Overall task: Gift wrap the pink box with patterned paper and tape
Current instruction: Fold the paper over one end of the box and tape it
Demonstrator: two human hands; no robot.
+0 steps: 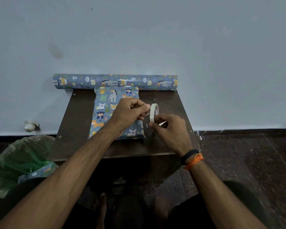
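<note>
A box wrapped in animal-patterned paper (106,111) is lying along the middle of the dark counter (76,116), its far end touching the paper roll (115,82) that is resting across the counter's far edge against the wall. Over the box's right side, the right hand (170,129) is gripping a white tape roll (153,114) upright, while the left hand (129,111) is pinching at the tape's end. A green-lined bin (16,164) is standing by the counter's near-left corner.
</note>
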